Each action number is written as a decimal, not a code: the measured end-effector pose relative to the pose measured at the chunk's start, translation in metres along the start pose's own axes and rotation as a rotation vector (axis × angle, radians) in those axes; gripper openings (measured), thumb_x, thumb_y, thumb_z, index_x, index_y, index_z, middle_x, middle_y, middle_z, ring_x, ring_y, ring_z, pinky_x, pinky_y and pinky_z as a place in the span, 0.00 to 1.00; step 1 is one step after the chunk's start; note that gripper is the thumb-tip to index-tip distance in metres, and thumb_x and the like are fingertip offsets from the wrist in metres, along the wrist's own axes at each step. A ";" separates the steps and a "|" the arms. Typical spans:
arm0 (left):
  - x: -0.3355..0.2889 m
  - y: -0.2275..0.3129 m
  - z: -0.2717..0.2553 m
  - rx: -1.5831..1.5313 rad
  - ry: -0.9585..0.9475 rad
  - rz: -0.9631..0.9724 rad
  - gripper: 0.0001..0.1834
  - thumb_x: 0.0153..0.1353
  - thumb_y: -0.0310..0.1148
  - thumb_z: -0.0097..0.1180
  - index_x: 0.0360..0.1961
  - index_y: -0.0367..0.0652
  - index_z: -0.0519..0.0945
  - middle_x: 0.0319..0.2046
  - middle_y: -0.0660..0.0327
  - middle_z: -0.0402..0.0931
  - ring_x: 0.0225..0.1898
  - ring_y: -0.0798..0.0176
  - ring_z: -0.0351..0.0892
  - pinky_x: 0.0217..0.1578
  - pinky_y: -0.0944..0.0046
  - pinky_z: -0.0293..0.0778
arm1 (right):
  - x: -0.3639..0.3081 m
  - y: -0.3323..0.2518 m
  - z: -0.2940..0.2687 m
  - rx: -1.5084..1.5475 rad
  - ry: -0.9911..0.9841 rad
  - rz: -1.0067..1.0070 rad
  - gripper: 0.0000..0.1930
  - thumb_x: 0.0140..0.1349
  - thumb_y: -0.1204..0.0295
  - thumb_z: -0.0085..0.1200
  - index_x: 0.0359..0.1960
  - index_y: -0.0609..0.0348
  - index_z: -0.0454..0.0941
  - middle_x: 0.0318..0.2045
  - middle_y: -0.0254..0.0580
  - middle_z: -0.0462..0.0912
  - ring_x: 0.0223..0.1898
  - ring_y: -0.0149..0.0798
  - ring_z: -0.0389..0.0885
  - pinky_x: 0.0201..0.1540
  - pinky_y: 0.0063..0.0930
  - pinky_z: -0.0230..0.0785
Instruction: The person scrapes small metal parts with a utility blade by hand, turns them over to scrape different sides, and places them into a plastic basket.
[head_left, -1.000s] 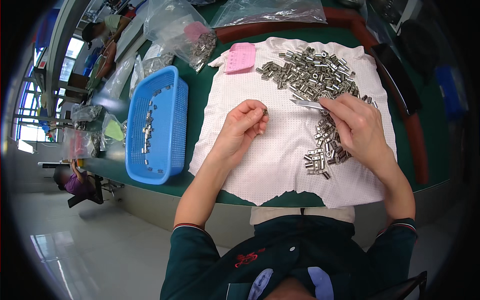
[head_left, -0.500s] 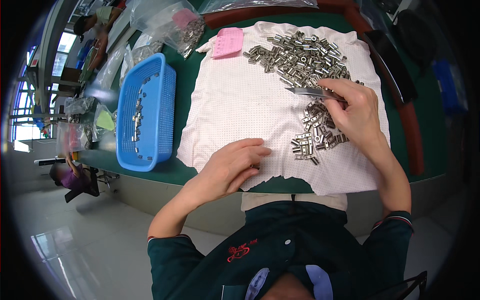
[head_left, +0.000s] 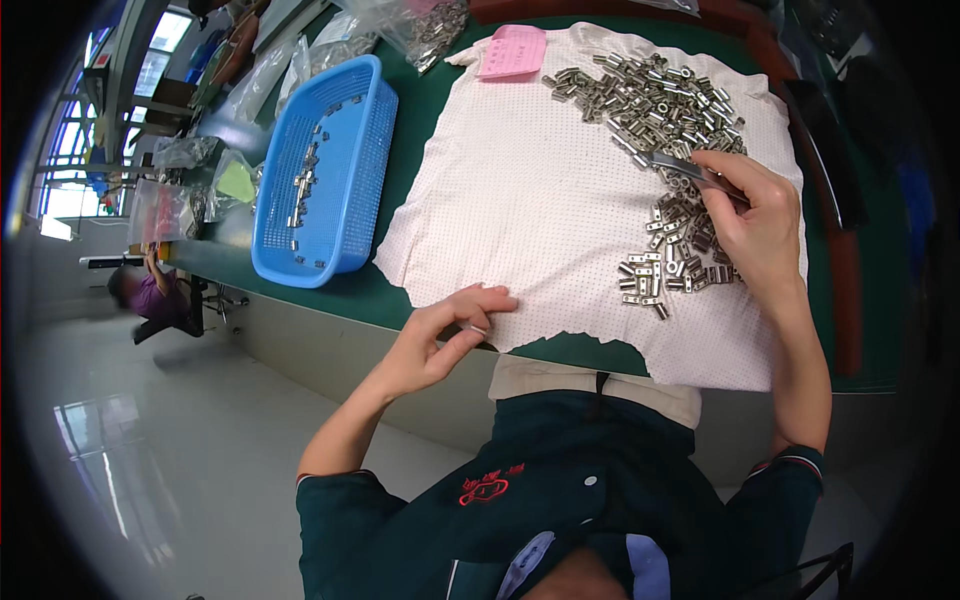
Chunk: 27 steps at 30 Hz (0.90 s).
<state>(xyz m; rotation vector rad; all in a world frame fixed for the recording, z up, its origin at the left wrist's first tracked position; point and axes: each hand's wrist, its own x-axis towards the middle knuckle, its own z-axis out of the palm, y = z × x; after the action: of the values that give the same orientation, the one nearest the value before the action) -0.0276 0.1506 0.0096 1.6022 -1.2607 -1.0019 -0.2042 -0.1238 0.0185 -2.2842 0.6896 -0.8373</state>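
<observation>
My right hand (head_left: 758, 215) grips a pair of metal tweezers (head_left: 706, 176), whose tips reach into the lower edge of a heap of small silvery metal parts (head_left: 665, 105). Many of these parts are short and pierced with holes. Beneath the right hand, a looser group of the same parts (head_left: 655, 275) is spread on the white dotted cloth (head_left: 520, 190). Near the cloth's front edge, my left hand (head_left: 430, 345) is closed, with a small metal part (head_left: 478, 330) pinched between thumb and fingers.
Left of the cloth, a blue plastic basket (head_left: 382, 150) holds several metal parts. A pink paper slip (head_left: 513, 52) lies at the cloth's far left corner. Bagged parts (head_left: 436, 35) sit farther back. A dark curved object (head_left: 825, 155) lies along the right. Another person (head_left: 155, 295) sits at far left.
The view has shifted, so the table appears farther right and higher. My left hand has moved left toward the table edge. The tweezers' tips have come to the heap from over bare cloth.
</observation>
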 end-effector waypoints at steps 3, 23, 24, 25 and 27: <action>0.007 0.001 -0.008 -0.187 0.164 -0.109 0.03 0.61 0.25 0.42 0.34 0.39 0.68 0.46 0.51 0.72 0.51 0.57 0.69 0.50 0.63 0.65 | 0.000 -0.003 0.007 -0.008 -0.040 -0.028 0.10 0.45 0.79 0.51 0.31 0.62 0.79 0.24 0.43 0.80 0.21 0.37 0.77 0.24 0.24 0.66; 0.139 -0.010 -0.015 -1.197 0.095 -0.222 0.08 0.59 0.32 0.50 0.38 0.40 0.71 0.30 0.62 0.71 0.28 0.74 0.70 0.33 0.72 0.71 | -0.007 -0.013 0.021 0.028 -0.038 -0.249 0.13 0.50 0.84 0.47 0.39 0.65 0.71 0.23 0.46 0.72 0.26 0.46 0.73 0.30 0.34 0.66; 0.138 -0.011 -0.015 -1.202 0.094 -0.230 0.08 0.59 0.32 0.50 0.38 0.40 0.71 0.30 0.62 0.71 0.28 0.74 0.70 0.33 0.72 0.71 | -0.007 -0.014 0.022 -0.033 -0.036 -0.291 0.15 0.47 0.85 0.48 0.39 0.64 0.73 0.21 0.43 0.71 0.24 0.44 0.72 0.28 0.32 0.66; 0.137 -0.012 -0.014 -1.167 0.102 -0.255 0.08 0.60 0.32 0.49 0.38 0.40 0.71 0.30 0.62 0.71 0.28 0.74 0.70 0.33 0.72 0.71 | -0.007 -0.015 0.023 -0.093 -0.038 -0.333 0.16 0.45 0.85 0.48 0.39 0.62 0.74 0.19 0.41 0.70 0.21 0.41 0.72 0.25 0.30 0.66; 0.136 -0.010 -0.013 -1.138 0.114 -0.285 0.08 0.60 0.32 0.49 0.38 0.41 0.71 0.30 0.62 0.71 0.28 0.74 0.70 0.33 0.72 0.71 | -0.006 -0.017 0.023 -0.115 -0.064 -0.332 0.18 0.43 0.85 0.49 0.40 0.61 0.75 0.19 0.40 0.69 0.20 0.39 0.72 0.22 0.29 0.65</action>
<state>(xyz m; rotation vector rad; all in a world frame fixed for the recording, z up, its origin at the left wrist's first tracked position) 0.0116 0.0210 -0.0075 0.8909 -0.2148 -1.4105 -0.1874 -0.1004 0.0137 -2.5601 0.3409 -0.8874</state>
